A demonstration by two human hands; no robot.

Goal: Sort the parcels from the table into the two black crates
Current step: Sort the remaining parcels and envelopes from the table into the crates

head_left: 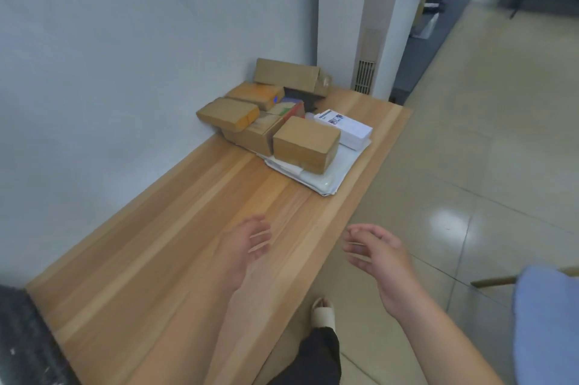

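Note:
Several parcels are piled at the far end of the wooden table (175, 246) against the wall. Nearest me stands a brown cardboard box (305, 143) on top of flat white mailer bags (326, 181). A white box with a printed label (344, 127) lies to its right. More brown boxes (228, 113) are stacked behind, and a long one (286, 74) lies at the back. My left hand (247, 246) and my right hand (376, 254) hover over the table's near part, both empty with fingers apart, well short of the pile. No black crate is in view.
A white wall runs along the table's left side. A dark speckled surface (28, 340) sits at the bottom left. A tiled floor (470, 165) lies to the right, with a blue-cushioned chair (548, 322) at the lower right and a pillar (385, 24) beyond the table.

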